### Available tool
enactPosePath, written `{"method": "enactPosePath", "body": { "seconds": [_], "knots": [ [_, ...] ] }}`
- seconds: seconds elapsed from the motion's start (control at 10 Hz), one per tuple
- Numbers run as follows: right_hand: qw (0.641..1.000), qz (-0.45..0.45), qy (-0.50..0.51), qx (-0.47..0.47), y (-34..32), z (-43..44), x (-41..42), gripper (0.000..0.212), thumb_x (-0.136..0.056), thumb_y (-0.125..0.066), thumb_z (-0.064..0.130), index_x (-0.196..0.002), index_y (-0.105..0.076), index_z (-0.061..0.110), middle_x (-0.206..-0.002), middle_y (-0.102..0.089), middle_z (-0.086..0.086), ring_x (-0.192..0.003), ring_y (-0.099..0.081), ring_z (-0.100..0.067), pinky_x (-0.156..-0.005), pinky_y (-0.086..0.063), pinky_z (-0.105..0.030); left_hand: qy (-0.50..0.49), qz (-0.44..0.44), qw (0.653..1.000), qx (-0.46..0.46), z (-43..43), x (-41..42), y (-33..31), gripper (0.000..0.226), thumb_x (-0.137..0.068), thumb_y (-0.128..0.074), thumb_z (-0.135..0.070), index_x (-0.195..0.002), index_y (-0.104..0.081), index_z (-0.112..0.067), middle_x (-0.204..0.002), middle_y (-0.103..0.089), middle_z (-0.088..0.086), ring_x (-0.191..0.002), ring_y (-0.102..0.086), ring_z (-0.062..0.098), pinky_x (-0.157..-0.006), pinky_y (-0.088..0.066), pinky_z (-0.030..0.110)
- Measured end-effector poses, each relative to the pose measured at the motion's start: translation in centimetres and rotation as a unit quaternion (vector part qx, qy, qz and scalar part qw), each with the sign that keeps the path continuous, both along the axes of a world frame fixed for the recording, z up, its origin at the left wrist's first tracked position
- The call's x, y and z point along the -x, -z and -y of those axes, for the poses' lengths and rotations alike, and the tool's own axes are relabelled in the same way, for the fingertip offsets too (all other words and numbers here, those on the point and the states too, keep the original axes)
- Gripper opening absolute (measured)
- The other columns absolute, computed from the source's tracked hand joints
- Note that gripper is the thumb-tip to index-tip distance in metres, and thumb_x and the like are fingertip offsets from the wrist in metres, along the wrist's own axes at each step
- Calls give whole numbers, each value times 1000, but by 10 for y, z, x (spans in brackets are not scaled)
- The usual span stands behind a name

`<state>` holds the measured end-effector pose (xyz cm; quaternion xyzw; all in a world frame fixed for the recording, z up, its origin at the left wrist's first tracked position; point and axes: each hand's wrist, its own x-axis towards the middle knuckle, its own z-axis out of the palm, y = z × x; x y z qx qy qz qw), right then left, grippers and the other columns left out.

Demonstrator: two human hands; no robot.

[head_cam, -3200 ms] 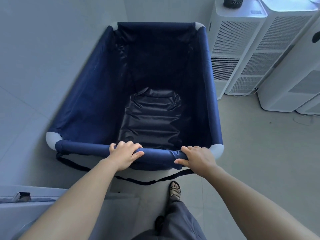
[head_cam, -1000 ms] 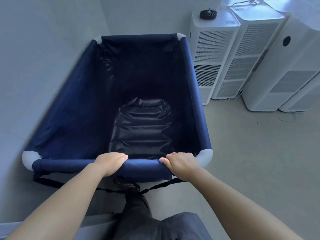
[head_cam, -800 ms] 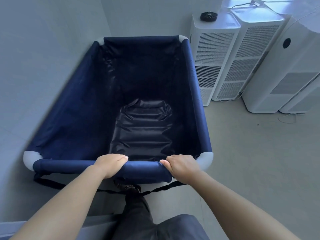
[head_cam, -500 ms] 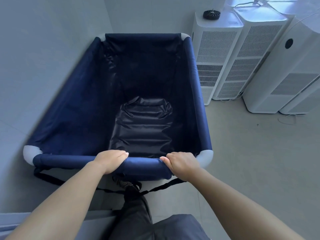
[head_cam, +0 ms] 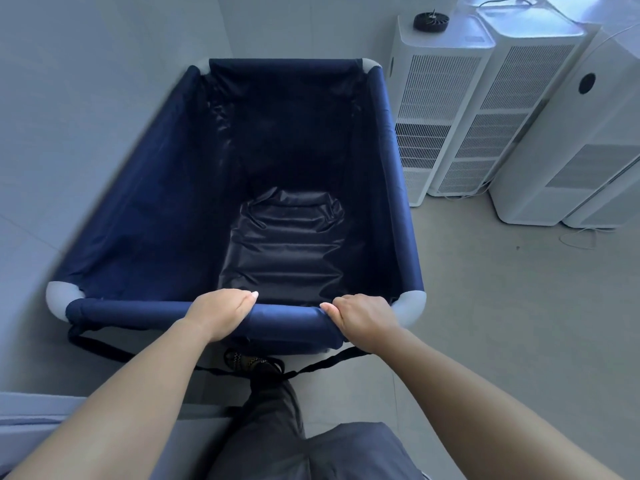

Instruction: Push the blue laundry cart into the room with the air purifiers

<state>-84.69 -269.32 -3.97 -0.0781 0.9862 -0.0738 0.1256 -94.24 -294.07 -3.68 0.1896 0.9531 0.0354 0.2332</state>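
The blue laundry cart (head_cam: 145, 216) fills the middle of the view, a deep navy fabric bin with grey rounded corners and nothing inside. Its far end sits close to the back wall, its left side along the left wall. My left hand (head_cam: 220, 313) and my right hand (head_cam: 363, 320) both grip the padded near rail. White air purifiers (head_cam: 436, 109) stand in a row just right of the cart's far corner. The cart's wheels are hidden.
A second purifier (head_cam: 512, 109) and a third one (head_cam: 588, 150) stand further right, with thin white cords (head_cam: 575, 237) on the grey floor. A black strap (head_cam: 104, 348) hangs under the near rail. My foot (head_cam: 249, 362) is right behind the cart.
The cart has rolled forward toward the corner and the purifiers. Both hands kept their grip on the near rail, and my other foot has stepped up behind the cart.
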Motion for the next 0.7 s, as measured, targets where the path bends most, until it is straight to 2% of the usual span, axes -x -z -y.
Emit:
{"method": "enactPosePath", "body": {
  "seconds": [0.1,0.3,0.4,0.5,0.6,0.7],
  "knots": [
    [1000,-11,-15,0,0,1,-1,37,-100,-19,36,-112,-51,21,-96,-61,-4,-87,-57,-27,-58,-29,-35,3,-6,1000,12,-1,0,-4,40,-102,-23,-33,-94,-59,-18,-108,-66,-4,-104,-57,19,-88,-43,35],
    [1000,-22,-9,13,5,1,-1,36,-100,-19,37,-112,-51,25,-93,-62,-4,-84,-57,-28,-57,-34,-35,16,-11,1000,25,-2,1,-4,40,-102,-22,-32,-90,-57,-16,-99,-64,-5,-100,-58,20,-86,-44,36],
    [999,-15,18,37,5,1,1,42,-99,-18,41,-106,-55,22,-93,-62,-3,-84,-57,-27,-58,-34,-35,22,-10,999,30,-1,3,-6,38,-102,-24,-34,-84,-54,-19,-93,-60,-6,-93,-56,19,-83,-41,35],
    [998,-3,22,63,-1,3,0,37,-100,-24,39,-106,-55,22,-97,-61,-5,-85,-57,-29,-62,-39,-37,14,-48,999,17,1,3,-11,35,-100,-27,-39,-74,-46,-25,-82,-50,-9,-80,-50,16,-76,-37,34],
    [995,-16,59,83,-9,4,2,39,-98,-26,44,-88,-51,16,-94,-60,-4,-80,-55,-26,-63,-35,-36,-5,-84,996,-29,6,-1,-17,31,-98,-31,-42,-88,-56,-26,-89,-53,-10,-82,-52,14,-78,-38,34],
    [990,-34,95,102,-16,5,4,39,-97,-29,46,-84,-48,15,-90,-58,-2,-81,-55,-25,-64,-36,-34,-25,-79,992,-91,9,-8,-22,26,-96,-35,-44,-93,-57,-30,-92,-56,-12,-84,-52,11,-78,-36,32]
  ]
}}
